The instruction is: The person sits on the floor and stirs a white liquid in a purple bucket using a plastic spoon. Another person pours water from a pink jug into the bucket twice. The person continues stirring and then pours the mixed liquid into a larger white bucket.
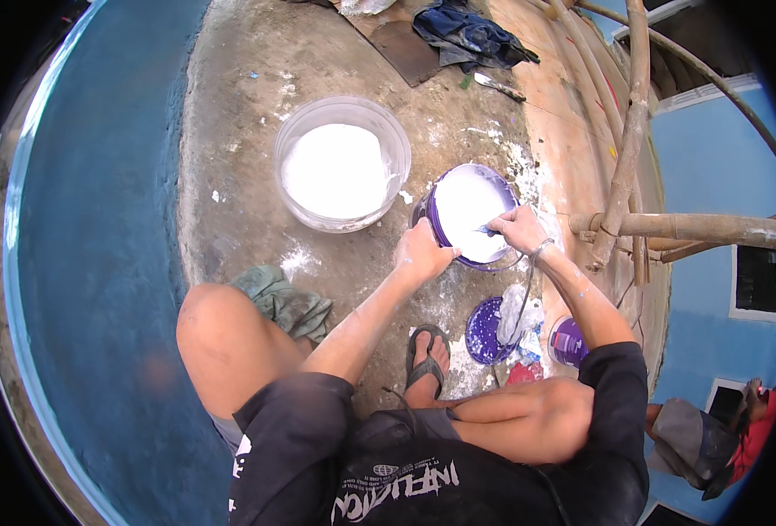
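"Stirring seemed under way; where was the round purple plastic bucket set?"

"Right of the wide translucent plastic tub; white paint-like liquid was held in both. The bucket's rim was gripped by the left hand; a small bluish tool, poorly seen, was apparently pinched in the right hand."

"And next?"

"A steadied rim was probably called for."

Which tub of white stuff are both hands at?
The purple bucket on the right: the left hand grips its rim and the right hand is over its opening. The translucent tub to the left is touched by neither.
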